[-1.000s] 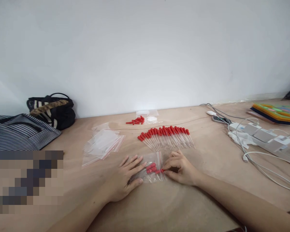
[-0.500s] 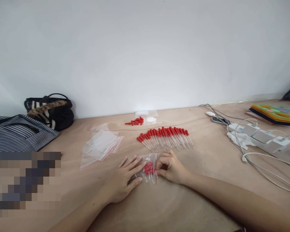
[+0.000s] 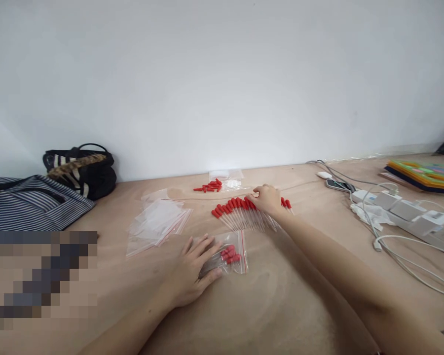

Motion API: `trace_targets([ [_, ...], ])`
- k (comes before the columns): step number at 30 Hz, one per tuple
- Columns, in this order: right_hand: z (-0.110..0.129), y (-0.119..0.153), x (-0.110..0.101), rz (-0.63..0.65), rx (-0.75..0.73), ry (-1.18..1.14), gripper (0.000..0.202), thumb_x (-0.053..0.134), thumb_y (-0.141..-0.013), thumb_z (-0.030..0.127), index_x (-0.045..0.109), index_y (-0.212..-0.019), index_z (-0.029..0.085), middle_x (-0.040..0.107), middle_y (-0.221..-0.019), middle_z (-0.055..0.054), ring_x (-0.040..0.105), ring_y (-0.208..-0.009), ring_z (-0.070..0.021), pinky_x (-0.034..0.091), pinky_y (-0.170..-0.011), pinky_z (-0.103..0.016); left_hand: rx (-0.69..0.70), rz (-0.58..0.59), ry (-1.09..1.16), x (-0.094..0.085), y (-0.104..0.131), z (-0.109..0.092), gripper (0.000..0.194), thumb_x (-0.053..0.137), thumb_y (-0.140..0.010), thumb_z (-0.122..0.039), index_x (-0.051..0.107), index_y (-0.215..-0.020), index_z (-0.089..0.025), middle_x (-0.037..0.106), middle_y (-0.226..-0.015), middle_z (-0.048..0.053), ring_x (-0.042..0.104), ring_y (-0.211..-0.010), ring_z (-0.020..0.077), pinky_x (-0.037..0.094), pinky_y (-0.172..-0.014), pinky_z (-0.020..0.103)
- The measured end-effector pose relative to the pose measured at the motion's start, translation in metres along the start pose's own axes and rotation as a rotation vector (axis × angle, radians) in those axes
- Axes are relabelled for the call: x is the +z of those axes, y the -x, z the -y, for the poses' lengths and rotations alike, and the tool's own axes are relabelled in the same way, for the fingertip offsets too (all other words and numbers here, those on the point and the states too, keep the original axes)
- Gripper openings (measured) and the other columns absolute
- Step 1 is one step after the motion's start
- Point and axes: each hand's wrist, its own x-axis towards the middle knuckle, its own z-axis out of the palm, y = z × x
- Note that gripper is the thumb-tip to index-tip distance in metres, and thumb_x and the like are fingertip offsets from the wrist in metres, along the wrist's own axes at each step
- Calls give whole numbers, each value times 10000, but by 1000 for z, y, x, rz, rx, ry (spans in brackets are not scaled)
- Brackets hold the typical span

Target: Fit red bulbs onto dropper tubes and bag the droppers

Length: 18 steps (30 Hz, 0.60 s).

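Observation:
My left hand [image 3: 194, 271] lies with its fingers spread over a clear zip bag [image 3: 241, 246], pressing it to the table. Inside the bag are several droppers with red bulbs [image 3: 229, 254], their bulbs towards the red-striped opening on the right. Beyond the bag, more droppers [image 3: 240, 214] lie side by side in a fanned row, red bulbs pointing away from me. Over that row is my right hand [image 3: 267, 198], its bent fingers closed at the bulb of a dropper. The hand covers several bulbs right of the middle.
Flat zip bags [image 3: 157, 222] lie in a pile on the left. Loose red bulbs [image 3: 210, 186] and a clear packet [image 3: 231, 181] are near the wall. A power strip [image 3: 410, 212] with cables stands at the right. A black bag [image 3: 99, 175] sits at the back left.
My right hand has left the zip bag's opening and moved away from me to the dropper row. My left hand stays on the bag.

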Motion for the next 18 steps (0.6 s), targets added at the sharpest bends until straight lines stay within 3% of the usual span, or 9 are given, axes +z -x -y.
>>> trace_targets([
  [2,7,-6,9,-9,35,13,268,573,-681,358,668,-806,141,606,-942,-143,513,-947,-289,321,-825,-425,7,-4,11,0,1,0,495,385,-859,-434,308,-1319,-271,346,-1376,67,250,-1277,265,166,-1025,534],
  [6,12,-9,17,-16,87,-11,194,567,-689,317,665,-727,153,599,-929,-139,507,-957,-281,319,-828,-425,14,14,22,-2,2,-1,458,371,-874,-382,314,-1316,-274,363,-1367,60,280,-1266,248,169,-1029,526],
  [12,-2,-5,-11,-2,43,-187,237,460,-787,359,584,-761,159,622,-797,-75,572,-767,-179,414,-700,-308,16,59,-1,-6,1,-3,462,353,-876,-403,310,-1317,-273,318,-1389,54,266,-1274,234,154,-1038,517],
  [14,-12,5,-22,10,-5,-337,250,427,-810,387,539,-778,166,613,-735,-40,571,-680,-138,433,-628,-258,12,72,-4,-6,1,-4,470,347,-876,-417,308,-1319,-266,317,-1389,52,261,-1276,234,155,-1040,512],
  [18,-30,41,-25,36,-1,-915,330,489,-750,512,470,-753,183,562,-608,7,541,-549,-118,444,-543,-253,13,66,-3,-6,0,-3,471,344,-875,-427,310,-1318,-271,322,-1387,44,263,-1275,233,155,-1043,508],
])
